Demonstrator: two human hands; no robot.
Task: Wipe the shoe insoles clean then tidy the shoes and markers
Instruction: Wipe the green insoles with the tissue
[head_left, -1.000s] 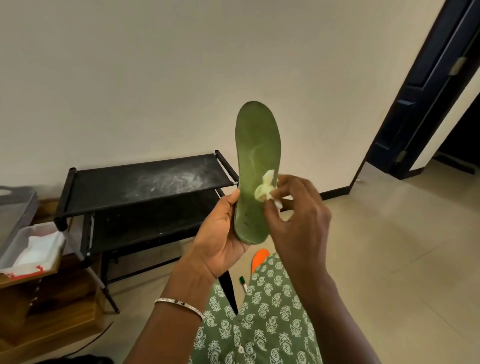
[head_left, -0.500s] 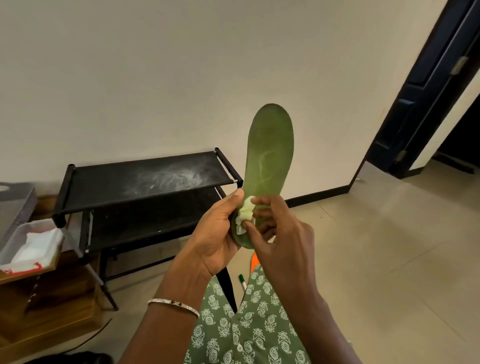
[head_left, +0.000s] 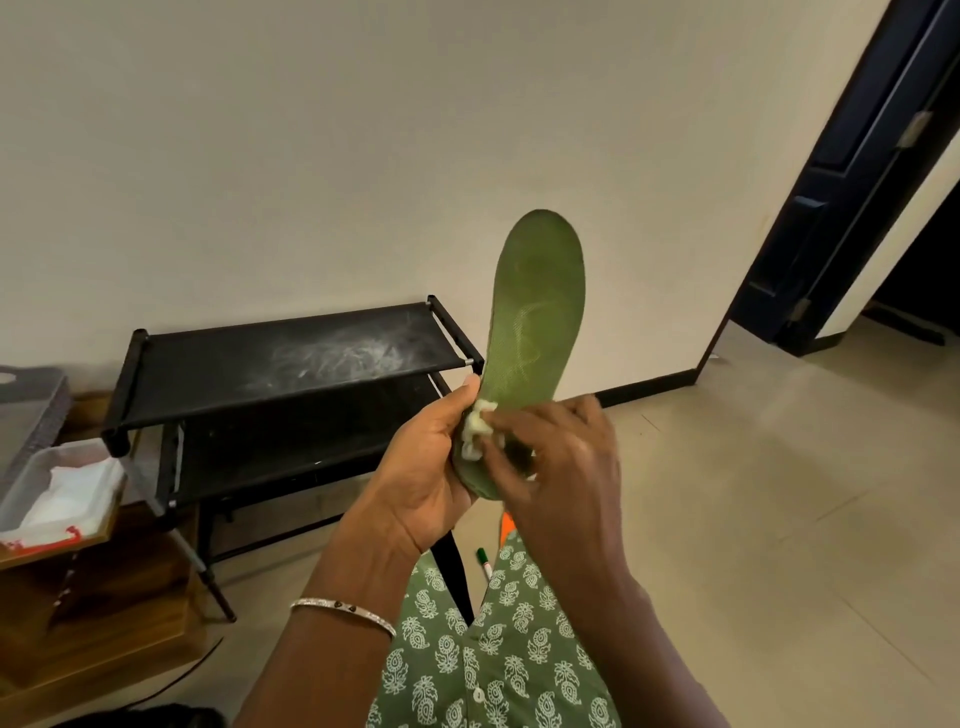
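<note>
Wipe (head_left: 478, 432) now at heel edge, down from mid-insole 1 s ago. Right hand (head_left: 563, 467), motion-blurred, pinches it against insole (head_left: 540, 322); left hand (head_left: 415, 467) grips upright insole's heel, largely hidden. Marker (head_left: 484, 561) on floor, part-covered by leg (head_left: 493, 654). Rack (head_left: 291, 364) behind.

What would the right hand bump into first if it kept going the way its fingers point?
The heel end of the green insole. The right hand points its fingers left at it, with only the pinched white wad between. The left hand holding the insole probably comes next.
</note>
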